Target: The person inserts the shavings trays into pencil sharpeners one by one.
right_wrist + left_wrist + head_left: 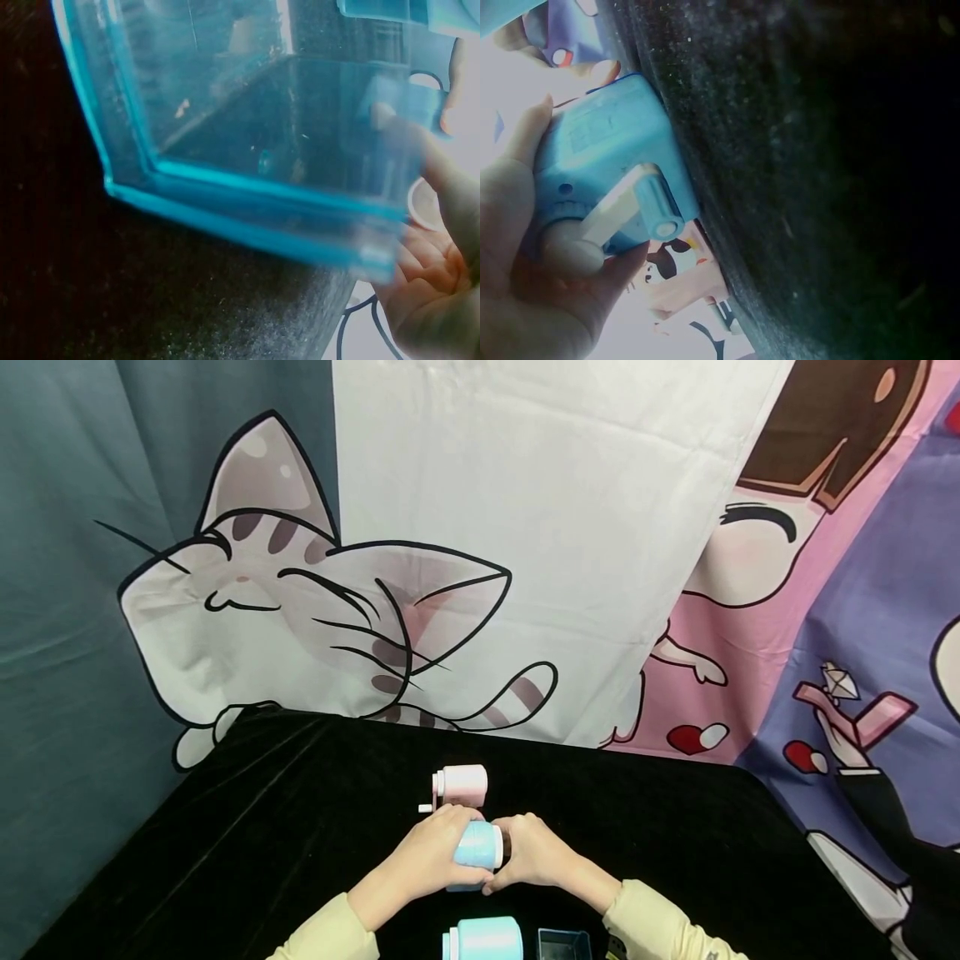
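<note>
A blue hand-crank pencil sharpener [477, 845] is between my two hands, with a white ring facing right. My left hand [435, 852] wraps it from the left, thumb along the near side. In the left wrist view, the sharpener's [607, 142] white crank arm and blue knob point out beside my left palm. At the other end, my right hand [536, 853] curves its fingers and thumb round the edge, the thumb low against the body. Part of that end is hidden behind my right fingers. The right wrist view shows my right hand [431, 277] partly behind a clear box.
Behind my hands lies a pink crank sharpener [463, 783]. A teal one [487, 937] is at the near edge of view, beside a clear blue open box [564, 935]. Black cloth [300, 827] covers the table; printed curtains [562, 527] hang behind it.
</note>
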The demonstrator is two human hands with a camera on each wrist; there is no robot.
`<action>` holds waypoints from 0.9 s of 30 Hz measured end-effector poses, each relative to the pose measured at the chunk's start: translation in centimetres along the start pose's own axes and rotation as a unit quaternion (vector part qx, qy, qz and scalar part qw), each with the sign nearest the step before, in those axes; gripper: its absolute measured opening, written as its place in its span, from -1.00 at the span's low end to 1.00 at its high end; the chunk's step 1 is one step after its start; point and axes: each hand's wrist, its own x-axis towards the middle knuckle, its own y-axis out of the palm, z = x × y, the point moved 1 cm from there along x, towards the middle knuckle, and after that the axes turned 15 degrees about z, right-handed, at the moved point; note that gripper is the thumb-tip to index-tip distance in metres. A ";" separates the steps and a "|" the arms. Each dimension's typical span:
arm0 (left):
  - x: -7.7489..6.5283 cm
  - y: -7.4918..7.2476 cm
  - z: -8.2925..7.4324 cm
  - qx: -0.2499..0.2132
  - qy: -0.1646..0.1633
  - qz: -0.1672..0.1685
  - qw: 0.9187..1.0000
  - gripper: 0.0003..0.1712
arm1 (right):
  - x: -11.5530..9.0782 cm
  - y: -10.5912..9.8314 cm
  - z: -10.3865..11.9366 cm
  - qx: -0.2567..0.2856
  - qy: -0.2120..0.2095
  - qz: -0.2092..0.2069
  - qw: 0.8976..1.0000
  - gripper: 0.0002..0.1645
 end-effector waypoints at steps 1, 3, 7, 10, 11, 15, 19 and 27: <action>0.0 0.0 0.0 0.001 0.000 0.000 1.000 -0.28 | 0.0 0.0 0.0 -0.002 0.000 -0.001 1.000 -0.44; 0.0 0.0 -0.1 0.002 -0.002 0.000 1.000 -0.28 | 0.0 0.0 0.0 -0.007 -0.002 -0.004 1.000 -0.43; -0.1 0.0 -0.1 0.005 -0.005 -0.002 1.000 -0.29 | 0.1 0.1 0.0 -0.016 -0.005 -0.011 1.000 -0.43; -0.1 0.0 -0.1 0.006 -0.003 -0.005 1.000 -0.28 | 0.1 0.2 0.1 -0.027 -0.004 -0.016 1.000 -0.43; -0.1 0.0 -0.1 0.007 -0.002 -0.006 1.000 -0.28 | 0.1 0.2 0.2 -0.029 -0.003 -0.017 0.999 -0.44; -0.1 0.1 0.0 0.008 0.002 -0.008 1.000 -0.28 | 0.1 0.3 0.4 -0.051 0.002 -0.023 0.998 -0.39; -0.1 0.2 0.1 0.009 0.005 -0.010 1.000 -0.29 | 0.1 0.3 0.5 -0.075 0.009 -0.026 0.997 -0.31; 0.0 0.1 0.0 0.001 0.009 -0.008 1.000 -0.27 | 0.2 0.2 0.3 -0.078 0.008 -0.019 0.997 -0.31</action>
